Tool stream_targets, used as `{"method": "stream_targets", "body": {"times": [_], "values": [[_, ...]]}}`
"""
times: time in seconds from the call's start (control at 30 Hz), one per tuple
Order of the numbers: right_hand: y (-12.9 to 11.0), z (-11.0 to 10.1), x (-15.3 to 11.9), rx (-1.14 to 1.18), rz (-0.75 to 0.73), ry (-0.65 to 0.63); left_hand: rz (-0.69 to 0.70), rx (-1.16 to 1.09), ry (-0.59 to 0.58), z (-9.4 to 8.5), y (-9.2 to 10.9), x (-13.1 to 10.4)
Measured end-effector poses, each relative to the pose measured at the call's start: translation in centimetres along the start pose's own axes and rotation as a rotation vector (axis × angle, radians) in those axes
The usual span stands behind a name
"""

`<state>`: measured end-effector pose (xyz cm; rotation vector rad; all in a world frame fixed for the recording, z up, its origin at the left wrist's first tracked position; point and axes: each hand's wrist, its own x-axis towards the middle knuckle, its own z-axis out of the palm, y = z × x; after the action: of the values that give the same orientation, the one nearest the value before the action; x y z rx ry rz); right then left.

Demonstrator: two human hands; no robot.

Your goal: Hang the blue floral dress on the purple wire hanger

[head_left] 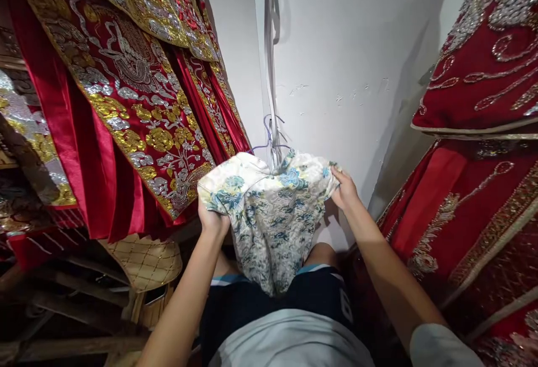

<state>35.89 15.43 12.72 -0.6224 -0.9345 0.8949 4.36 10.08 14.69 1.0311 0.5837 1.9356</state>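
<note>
A white garment with a blue and green floral print (277, 215) hangs in front of my lap on a purple wire hanger (269, 138). My left hand (213, 220) grips its left shoulder or sleeve from below, and part of the fingers is hidden behind the cloth. On the other side, my right hand (345, 187) pinches the garment's right edge between thumb and fingers. The fabric is spread between both hands, and its lower part drops in folds toward my knees. The hanger's hook shows above the neckline, beside a pale vertical strap or pole (269, 64).
Red costumes with gold and silver embroidery (138, 92) hang close on the left. More red beaded garments (483, 187) crowd the right side. A white wall (344, 36) stands straight ahead. Wooden bars (79, 294) and a quilted gold piece (145, 260) are low on the left.
</note>
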Motion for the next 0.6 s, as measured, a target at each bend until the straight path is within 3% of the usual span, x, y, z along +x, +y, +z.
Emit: {"method": "stream_targets", "body": {"times": [0.07,0.17,0.27,0.37,0.47,0.53,0.6], "values": [[-1.1,0.8,1.4,0.059,-0.029,0.046,0.049,0.031,-0.036,1.2,1.9,0.4],[-3.1,2.4,3.2,0.094,-0.121,0.132,-0.023,0.077,-0.152,1.7,4.9,1.6],[-4.8,4.4,4.2,-0.020,-0.238,0.125,-0.095,0.151,-0.196,0.2,7.3,2.9],[-6.0,6.8,3.5,-0.194,-0.348,0.065,-0.087,0.357,-0.166,-2.2,8.1,3.5],[-7.6,8.7,0.1,-0.280,-0.420,0.024,0.005,0.606,-0.172,-4.1,7.0,3.2],[-9.0,9.3,-4.1,-0.312,-0.454,-0.062,0.102,0.769,-0.200,-4.9,5.4,2.5],[-10.5,9.2,-9.5,-0.394,-0.468,-0.336,0.213,0.923,-0.203,-5.2,3.5,1.7]]}}
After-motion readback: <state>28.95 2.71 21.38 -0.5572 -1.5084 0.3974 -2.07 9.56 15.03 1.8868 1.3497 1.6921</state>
